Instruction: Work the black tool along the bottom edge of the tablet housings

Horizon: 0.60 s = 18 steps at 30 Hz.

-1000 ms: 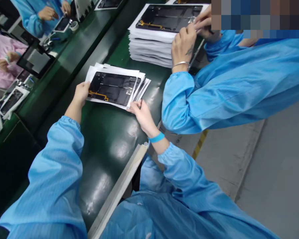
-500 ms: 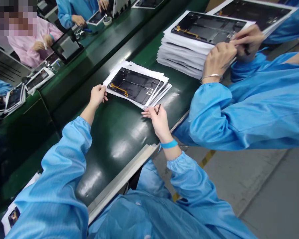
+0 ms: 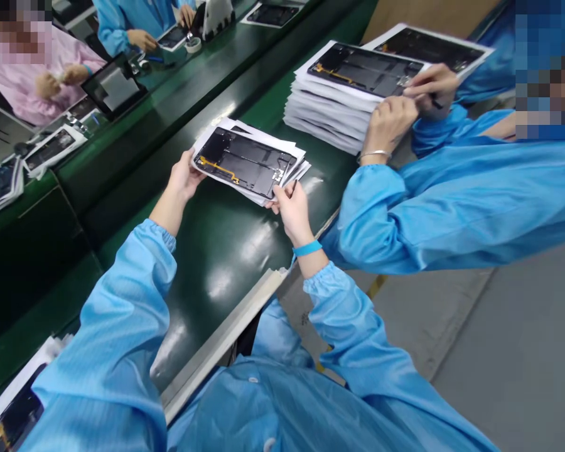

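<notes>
A black tablet housing (image 3: 245, 164) with an orange flex cable lies face up on top of a small pile of white sheets (image 3: 289, 148). My left hand (image 3: 184, 177) grips its left corner, the fingertips out of sight under the edge. At the near right corner, the thumb of my right hand (image 3: 292, 210) presses on the housing while other fingers curl below. A thin dark stick (image 3: 295, 185), too small to name, pokes up from that hand. The pile rests on the green work surface (image 3: 226, 232), its layers slightly fanned out.
A tall stack of white sheets (image 3: 327, 116) with a tablet housing (image 3: 365, 69) on top stands to the right, under a co-worker's hands (image 3: 395, 119). Across the bench are other workers and a tilted screen (image 3: 114, 86). Another housing (image 3: 16, 408) lies at lower left.
My right thumb has moved onto the housing's corner, and my left hand has closed further around its left end. The top housing has shifted slightly left against the sheets. The view has swung a little right.
</notes>
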Available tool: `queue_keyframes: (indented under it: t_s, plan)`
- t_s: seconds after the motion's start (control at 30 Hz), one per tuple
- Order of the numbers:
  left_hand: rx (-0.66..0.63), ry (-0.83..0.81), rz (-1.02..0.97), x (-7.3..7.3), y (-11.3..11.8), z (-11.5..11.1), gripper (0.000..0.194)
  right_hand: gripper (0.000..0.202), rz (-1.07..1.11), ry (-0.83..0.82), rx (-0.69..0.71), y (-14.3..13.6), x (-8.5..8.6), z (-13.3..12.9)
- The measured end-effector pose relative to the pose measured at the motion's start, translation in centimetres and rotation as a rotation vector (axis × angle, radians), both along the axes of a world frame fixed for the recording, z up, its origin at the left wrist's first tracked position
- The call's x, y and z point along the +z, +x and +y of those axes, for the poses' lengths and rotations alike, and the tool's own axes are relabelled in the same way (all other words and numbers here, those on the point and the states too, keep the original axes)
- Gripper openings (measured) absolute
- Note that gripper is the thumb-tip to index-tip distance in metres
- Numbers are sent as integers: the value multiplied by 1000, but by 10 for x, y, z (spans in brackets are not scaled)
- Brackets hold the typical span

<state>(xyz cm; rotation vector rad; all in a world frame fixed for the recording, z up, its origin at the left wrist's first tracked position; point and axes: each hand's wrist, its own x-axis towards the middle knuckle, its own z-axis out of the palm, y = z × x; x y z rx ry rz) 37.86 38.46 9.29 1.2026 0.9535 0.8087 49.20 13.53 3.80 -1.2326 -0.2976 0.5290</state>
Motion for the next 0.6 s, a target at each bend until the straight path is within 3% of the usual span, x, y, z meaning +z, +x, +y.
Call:
queue_keyframes:
  t_s: [0.1, 0.2, 0.33, 0.47, 0.53, 0.6]
  plan:
    - [20, -61, -44, 2, 7, -13, 15, 49, 0, -10, 11, 1, 10, -4]
    - [19, -34, -60, 9, -12, -32, 3, 52, 0, -2, 59, -17, 21, -22]
    - [-42, -16, 39, 23, -93, -63, 13, 56, 58, -20, 265, -82, 23, -68]
    - [-145, -79, 308, 28, -187, -85, 27, 56, 180, -86, 520, -162, 6, -102]
    - [-194, -96, 444, 27, -216, -85, 28, 57, 232, -123, 628, -189, -4, -105]
    - [-235, -76, 552, 28, -228, -77, 26, 58, 260, -153, 730, -202, -9, -105]
